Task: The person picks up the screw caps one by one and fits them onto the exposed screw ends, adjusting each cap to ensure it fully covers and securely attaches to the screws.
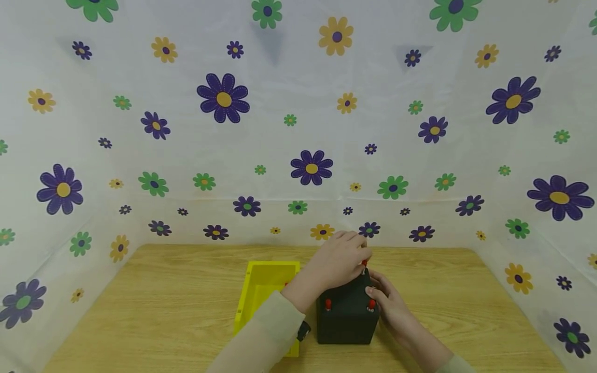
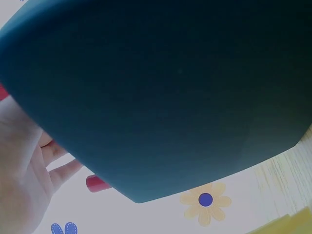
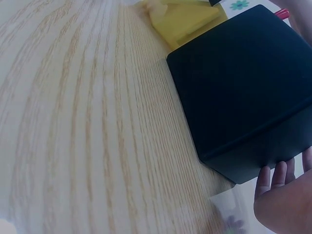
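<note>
A black box (image 1: 347, 329) stands on the table, with red-capped pegs (image 1: 328, 304) with silvery bases on its top. My left hand (image 1: 338, 259) reaches over the top, its fingers curled round a red cap (image 1: 364, 263) at the far right corner. Those fingertips are partly hidden behind the hand. My right hand (image 1: 394, 308) holds the box's right side, thumb at the top edge. In the right wrist view its fingers (image 3: 279, 175) lie against the black side wall. The left wrist view shows the box close up, a red cap (image 2: 97, 184) jutting past its edge.
Left of the box, a yellow bin (image 1: 242, 295) stands partly under my left forearm, with a bit of red visible inside. A small black object (image 1: 303, 330) shows by the left cuff. Behind the wooden table (image 1: 163, 300) hangs a flowered sheet (image 1: 266, 140).
</note>
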`<move>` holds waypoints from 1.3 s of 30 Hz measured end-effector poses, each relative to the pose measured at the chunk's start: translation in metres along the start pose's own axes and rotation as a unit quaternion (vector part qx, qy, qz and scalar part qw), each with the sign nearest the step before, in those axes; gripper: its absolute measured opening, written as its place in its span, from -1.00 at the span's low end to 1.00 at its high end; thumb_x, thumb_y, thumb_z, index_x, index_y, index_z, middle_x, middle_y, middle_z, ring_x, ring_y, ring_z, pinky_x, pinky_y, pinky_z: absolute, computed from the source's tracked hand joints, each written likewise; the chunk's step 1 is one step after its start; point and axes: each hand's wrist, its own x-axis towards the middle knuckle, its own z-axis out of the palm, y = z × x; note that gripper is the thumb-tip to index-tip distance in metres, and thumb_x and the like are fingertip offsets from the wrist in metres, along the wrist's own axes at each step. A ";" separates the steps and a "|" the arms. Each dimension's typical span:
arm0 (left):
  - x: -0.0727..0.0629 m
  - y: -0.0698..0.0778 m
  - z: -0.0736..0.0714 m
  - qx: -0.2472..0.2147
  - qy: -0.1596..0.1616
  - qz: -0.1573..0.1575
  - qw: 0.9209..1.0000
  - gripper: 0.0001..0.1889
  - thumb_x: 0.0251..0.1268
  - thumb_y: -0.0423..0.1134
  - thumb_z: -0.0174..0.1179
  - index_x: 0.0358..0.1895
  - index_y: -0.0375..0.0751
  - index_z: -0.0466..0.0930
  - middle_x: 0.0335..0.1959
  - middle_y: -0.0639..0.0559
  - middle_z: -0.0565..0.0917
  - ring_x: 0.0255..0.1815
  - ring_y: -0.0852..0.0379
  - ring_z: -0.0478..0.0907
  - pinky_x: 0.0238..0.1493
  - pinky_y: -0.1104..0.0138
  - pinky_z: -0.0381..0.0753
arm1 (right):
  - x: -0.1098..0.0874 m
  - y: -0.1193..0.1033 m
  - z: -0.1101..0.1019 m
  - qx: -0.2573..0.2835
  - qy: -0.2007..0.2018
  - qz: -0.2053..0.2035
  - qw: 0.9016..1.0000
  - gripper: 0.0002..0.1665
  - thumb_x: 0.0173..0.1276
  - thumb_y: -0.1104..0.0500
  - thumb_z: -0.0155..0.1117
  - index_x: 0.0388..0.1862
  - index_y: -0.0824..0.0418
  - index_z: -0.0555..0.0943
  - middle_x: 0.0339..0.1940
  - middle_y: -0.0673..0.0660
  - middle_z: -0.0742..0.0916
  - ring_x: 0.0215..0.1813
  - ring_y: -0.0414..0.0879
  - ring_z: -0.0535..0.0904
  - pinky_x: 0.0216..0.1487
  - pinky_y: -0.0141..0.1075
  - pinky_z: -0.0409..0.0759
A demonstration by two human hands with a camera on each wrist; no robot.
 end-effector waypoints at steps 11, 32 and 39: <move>0.000 0.000 0.003 -0.001 -0.021 0.003 1.000 -0.77 0.51 0.01 0.33 0.10 0.12 0.78 0.15 0.14 0.73 0.26 0.14 0.61 0.51 0.25 0.53 | -0.001 0.000 0.001 0.008 -0.006 -0.001 1.000 -0.29 0.65 0.14 0.02 0.66 0.27 0.12 0.69 0.40 0.24 0.64 0.27 0.23 0.69 0.17 0.19; -0.005 0.006 -0.005 0.011 -0.007 0.018 1.000 -0.82 0.56 0.01 0.25 0.01 0.10 0.75 0.12 0.15 0.73 0.28 0.16 0.61 0.52 0.26 0.52 | -0.001 0.000 0.000 0.014 -0.015 -0.001 1.000 -0.26 0.66 0.13 0.00 0.68 0.28 0.07 0.71 0.42 0.17 0.69 0.33 0.12 0.73 0.23 0.05; -0.007 0.004 -0.004 0.015 0.010 0.021 1.000 -0.81 0.56 0.00 0.25 0.02 0.09 0.76 0.11 0.16 0.73 0.26 0.16 0.62 0.51 0.26 0.52 | -0.002 -0.001 0.000 0.007 -0.007 -0.005 1.000 -0.28 0.65 0.11 0.03 0.67 0.25 0.12 0.68 0.39 0.23 0.64 0.27 0.23 0.66 0.10 0.21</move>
